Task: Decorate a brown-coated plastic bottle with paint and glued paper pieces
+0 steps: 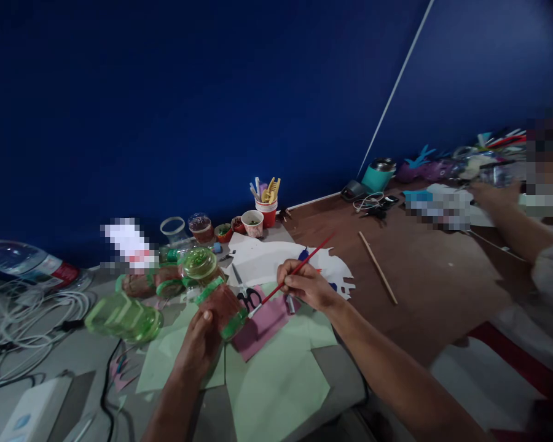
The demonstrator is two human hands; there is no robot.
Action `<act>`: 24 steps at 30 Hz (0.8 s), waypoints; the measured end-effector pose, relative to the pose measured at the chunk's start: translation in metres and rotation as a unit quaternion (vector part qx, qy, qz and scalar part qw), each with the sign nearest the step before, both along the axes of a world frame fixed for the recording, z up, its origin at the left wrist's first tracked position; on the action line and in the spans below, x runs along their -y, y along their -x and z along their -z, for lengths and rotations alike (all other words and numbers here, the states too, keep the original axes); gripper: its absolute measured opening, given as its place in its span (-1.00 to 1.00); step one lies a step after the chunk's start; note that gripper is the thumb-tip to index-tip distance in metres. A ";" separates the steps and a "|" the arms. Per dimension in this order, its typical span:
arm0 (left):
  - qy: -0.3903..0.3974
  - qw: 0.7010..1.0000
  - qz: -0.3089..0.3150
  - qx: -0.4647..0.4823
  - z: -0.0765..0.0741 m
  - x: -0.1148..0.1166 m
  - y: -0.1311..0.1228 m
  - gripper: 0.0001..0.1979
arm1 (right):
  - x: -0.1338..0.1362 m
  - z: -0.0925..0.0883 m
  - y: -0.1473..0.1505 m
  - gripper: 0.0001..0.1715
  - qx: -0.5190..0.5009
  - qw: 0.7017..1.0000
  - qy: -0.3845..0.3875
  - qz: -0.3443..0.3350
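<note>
My left hand is closed round the side of a clear plastic jar, painted brown with green bands and tilted over the table. A thin red paintbrush is pinched in the fingers of my right hand. Its pale bristle end points down and left, close to the jar's green lower band; whether they touch I cannot tell. Black-handled scissors lie just behind the jar. Beneath both hands are a pink paper sheet and pale green sheets. Farther back lies a white paper cutout.
Paper cups, one a small paint cup, stand along the wall. Left are a green plastic bottle, coiled cables and a water bottle. A wooden stick lies right. Another person's hand reaches in at far right.
</note>
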State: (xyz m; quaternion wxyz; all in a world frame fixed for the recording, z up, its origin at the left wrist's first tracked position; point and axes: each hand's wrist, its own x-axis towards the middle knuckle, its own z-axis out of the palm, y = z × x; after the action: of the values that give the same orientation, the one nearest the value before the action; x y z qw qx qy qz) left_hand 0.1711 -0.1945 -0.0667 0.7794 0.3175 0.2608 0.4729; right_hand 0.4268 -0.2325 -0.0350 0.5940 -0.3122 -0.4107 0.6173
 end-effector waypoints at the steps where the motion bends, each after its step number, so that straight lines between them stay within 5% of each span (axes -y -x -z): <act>1: 0.001 1.000 -0.012 -0.007 0.000 0.000 -0.001 -0.78 | 0.000 0.000 0.000 -0.84 0.012 1.000 -0.002 -0.003; 19: 0.011 0.999 -0.029 -0.034 -0.001 0.000 -0.002 -0.72 | -0.005 0.005 -0.009 -0.90 0.055 0.996 -0.035 0.054; 24: 0.008 0.999 -0.023 -0.038 -0.003 0.001 -0.004 -0.70 | -0.005 0.007 -0.003 -0.85 0.022 0.999 -0.020 0.012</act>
State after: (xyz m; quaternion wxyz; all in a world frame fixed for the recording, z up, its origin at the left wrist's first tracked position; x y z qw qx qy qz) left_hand 0.1754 -0.1959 -0.0633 0.7607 0.3224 0.3012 0.4761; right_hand 0.4295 -0.2276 -0.0420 0.5982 -0.3190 -0.4322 0.5947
